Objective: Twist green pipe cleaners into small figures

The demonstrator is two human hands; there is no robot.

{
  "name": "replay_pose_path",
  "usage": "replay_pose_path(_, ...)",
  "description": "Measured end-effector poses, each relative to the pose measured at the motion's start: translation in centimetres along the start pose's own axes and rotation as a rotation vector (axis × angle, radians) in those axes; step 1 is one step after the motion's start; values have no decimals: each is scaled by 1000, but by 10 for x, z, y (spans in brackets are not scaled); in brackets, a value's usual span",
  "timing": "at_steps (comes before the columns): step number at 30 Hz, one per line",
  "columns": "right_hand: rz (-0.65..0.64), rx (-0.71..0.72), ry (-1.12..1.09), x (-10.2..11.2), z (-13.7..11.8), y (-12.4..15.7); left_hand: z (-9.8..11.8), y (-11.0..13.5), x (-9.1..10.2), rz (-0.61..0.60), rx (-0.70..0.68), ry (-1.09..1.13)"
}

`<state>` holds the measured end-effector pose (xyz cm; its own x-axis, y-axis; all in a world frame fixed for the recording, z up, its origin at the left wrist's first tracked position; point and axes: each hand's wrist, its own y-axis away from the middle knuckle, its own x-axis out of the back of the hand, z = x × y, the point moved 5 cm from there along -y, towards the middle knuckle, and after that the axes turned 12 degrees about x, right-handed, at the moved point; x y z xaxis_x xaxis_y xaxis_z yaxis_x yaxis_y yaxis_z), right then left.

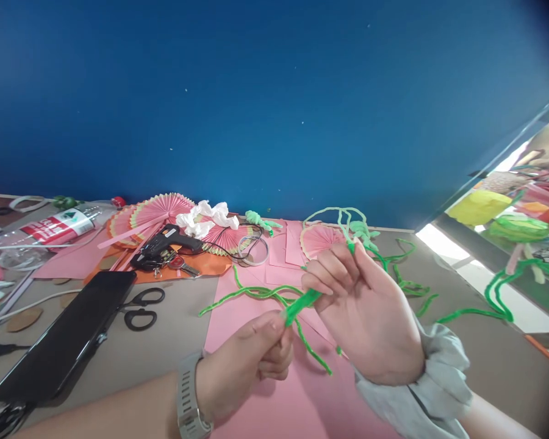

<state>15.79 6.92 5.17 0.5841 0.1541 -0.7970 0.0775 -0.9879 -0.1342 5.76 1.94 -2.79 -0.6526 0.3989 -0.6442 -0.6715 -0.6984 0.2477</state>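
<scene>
My left hand (249, 360), with a grey watch at the wrist, pinches the lower end of a bright green pipe cleaner (302, 303). My right hand (363, 317) grips the same pipe cleaner's upper end between thumb and fingers. More green pipe cleaner strands (251, 294) trail from the held piece across a pink paper sheet (279, 390) under both hands. Pale green pipe cleaner loops (348, 219) rise behind my right fingers.
A black glue gun (165, 241) lies on orange paper, with pink folded paper fans (160, 210) and white crumpled tissue (204, 218) behind it. Black scissors (139, 308) and a black flat case (68, 332) lie at left. A plastic bottle (50, 230) lies far left. A blue wall stands behind.
</scene>
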Motion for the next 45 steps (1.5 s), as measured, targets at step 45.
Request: replay_pose_path(45,-432,148,960,25,26,-1,22,12,3,236,89,-396)
